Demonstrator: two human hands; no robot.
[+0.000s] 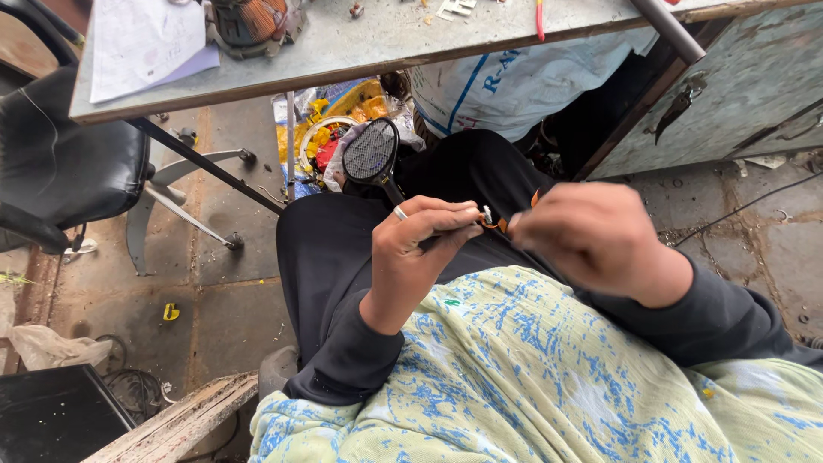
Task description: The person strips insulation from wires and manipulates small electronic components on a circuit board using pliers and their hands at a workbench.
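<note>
1. The left hand (pixel 411 257) has its fingers curled shut around a small metal part (pixel 487 214) with an orange wire (pixel 497 225), held above the lap.
2. The right hand (pixel 591 236) meets it from the right, fingers pinched on the same wire.
3. A black mesh racket (pixel 370 153) rests on the knees, just beyond the hands.
4. Above is the surface (pixel 386 43) with papers (pixel 141 39); a black chair (pixel 60 163) stands left.

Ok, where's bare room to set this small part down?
Bare tabletop lies between the motor and the red-handled tool. Bare floor sits between the chair base and your lap. Crowded: the bag pile under the table, and papers on its left end.
</note>
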